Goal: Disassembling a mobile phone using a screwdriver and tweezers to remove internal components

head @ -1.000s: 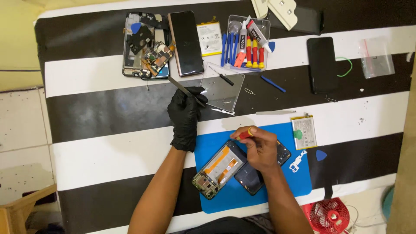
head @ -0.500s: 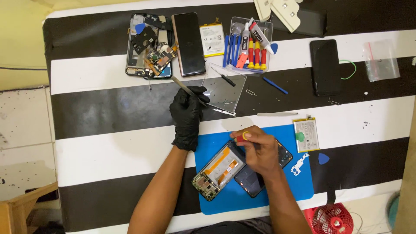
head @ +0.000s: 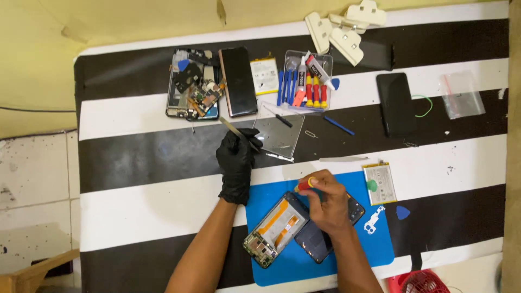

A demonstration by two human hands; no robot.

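1. The left hand [head: 237,163], in a black glove, is at the middle of the frame; it pinches a pair of metal tweezers [head: 234,128], whose tip points to the upper left, just beside a clear plastic sheet [head: 279,135].
2. The right hand [head: 324,202], bare, is closed around a small screwdriver [head: 305,184] with a red and yellow handle; it rests over the blue work mat [head: 336,249] in the lower middle of the frame.
3. The opened phone [head: 275,229] lies on the mat, just left of the right hand; its back is already off, and the board and orange flex cables are visible; a dark back cover [head: 315,241] lies partly under the hand.
4. A battery [head: 379,183] sits at the right edge of the mat, with a small white bracket [head: 373,220] and a blue pick [head: 402,212] near it; so I judge the disassembly is well advanced, but the board seems to remain in the frame.
5. In the upper part of the frame are another dismantled phone [head: 192,84], a dark phone [head: 237,81] and a tray of screwdrivers [head: 306,81]; whether any screws are left I cannot tell.
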